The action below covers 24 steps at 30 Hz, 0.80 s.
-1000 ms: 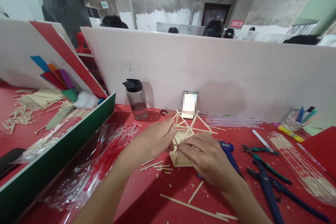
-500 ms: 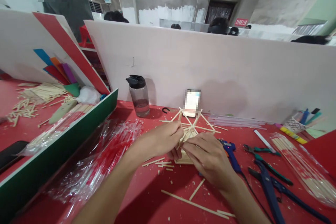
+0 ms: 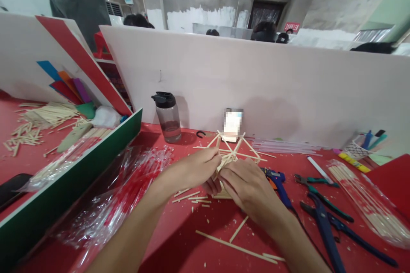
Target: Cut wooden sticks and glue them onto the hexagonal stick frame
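A model built of thin wooden sticks [image 3: 233, 153] stands on the red table, its upper sticks spreading outward from a joint. My left hand [image 3: 203, 166] is closed on its left side, the thumb and fingers bent round the sticks. From the right, my right hand [image 3: 245, 181] pinches at the model's middle, with its fingertips close to my left hand. My fingers hide the exact spot they grip. Below them shows part of the model's flat wooden base [image 3: 223, 196]. A phone [image 3: 233, 126] with a blurred screen leans on the white board behind the model.
A water bottle [image 3: 168, 117] stands at the back left. Clear plastic wrappers [image 3: 128, 187] lie left of my arm, beside a green divider [image 3: 80, 168]. On the right are a blue glue gun [image 3: 282, 190], green-handled pliers [image 3: 333, 200], blue-handled cutters [image 3: 325, 230] and bagged sticks [image 3: 368, 204]. Loose sticks [image 3: 237, 247] lie in front.
The view has shifted slightly, so everything sits a little further left. Both hands keep their hold on the stick model; the right fingers have moved only slightly.
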Tool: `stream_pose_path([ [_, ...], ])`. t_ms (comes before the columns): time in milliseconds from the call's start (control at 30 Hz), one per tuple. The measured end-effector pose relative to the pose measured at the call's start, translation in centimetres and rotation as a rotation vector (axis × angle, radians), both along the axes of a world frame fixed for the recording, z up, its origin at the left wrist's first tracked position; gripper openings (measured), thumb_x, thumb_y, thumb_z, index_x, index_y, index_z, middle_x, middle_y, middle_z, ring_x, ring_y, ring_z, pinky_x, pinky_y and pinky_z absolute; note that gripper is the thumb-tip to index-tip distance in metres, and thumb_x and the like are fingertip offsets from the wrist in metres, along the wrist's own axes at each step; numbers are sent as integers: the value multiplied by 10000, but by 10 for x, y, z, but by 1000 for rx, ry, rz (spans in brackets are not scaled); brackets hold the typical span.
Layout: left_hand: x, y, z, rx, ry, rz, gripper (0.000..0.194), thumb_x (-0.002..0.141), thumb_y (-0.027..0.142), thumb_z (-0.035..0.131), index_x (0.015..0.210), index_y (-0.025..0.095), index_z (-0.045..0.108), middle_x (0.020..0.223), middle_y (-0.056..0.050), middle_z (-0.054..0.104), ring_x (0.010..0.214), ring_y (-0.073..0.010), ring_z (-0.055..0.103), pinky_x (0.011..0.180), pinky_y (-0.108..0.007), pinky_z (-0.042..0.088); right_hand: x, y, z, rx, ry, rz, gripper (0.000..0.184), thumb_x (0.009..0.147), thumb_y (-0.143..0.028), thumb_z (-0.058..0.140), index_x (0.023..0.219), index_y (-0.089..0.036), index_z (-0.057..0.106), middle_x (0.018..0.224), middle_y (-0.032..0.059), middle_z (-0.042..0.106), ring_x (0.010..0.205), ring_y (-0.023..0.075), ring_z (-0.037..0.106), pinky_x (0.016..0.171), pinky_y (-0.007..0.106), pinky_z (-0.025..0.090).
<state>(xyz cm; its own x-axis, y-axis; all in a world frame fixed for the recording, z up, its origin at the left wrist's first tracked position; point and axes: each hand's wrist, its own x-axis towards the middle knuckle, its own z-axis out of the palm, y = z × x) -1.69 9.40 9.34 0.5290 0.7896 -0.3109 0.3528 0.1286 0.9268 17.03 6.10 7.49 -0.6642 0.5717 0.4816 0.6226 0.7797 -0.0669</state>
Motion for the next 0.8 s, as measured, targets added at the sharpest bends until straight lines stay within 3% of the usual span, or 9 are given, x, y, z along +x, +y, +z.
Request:
stream_pose_path([
  [267,1,2,-6,-37,-72,-11,231,976,383,393,840,212,469,667,-19,702,588,-181,704,604,-331,608,-3,8,-12,105,-86,-46,135,927,-112,480,857,-167,581,821,61,595,792,220,523,792,360,382],
  [400,1,2,-7,-35,-74,-46,222,974,359,397,824,213,473,667,-12,701,602,-176,708,585,-311,602,-3,8,-12,-4,-24,-34,118,883,-113,483,812,-185,544,793,46,585,729,200,504,740,343,398],
  [633,-1,3,-10,-17,-50,-67,219,971,381,418,858,206,488,701,-31,708,622,-185,711,596,-314,597,4,3,7,-249,156,40,122,890,-96,469,842,-208,483,848,30,590,760,165,519,692,277,421],
  [800,-8,3,1,-102,-20,-41,211,993,413,377,920,218,415,652,-26,706,576,-180,695,587,-313,577,25,-2,20,-442,255,57,162,813,-60,541,830,-216,500,834,-19,592,742,126,521,676,238,396],
])
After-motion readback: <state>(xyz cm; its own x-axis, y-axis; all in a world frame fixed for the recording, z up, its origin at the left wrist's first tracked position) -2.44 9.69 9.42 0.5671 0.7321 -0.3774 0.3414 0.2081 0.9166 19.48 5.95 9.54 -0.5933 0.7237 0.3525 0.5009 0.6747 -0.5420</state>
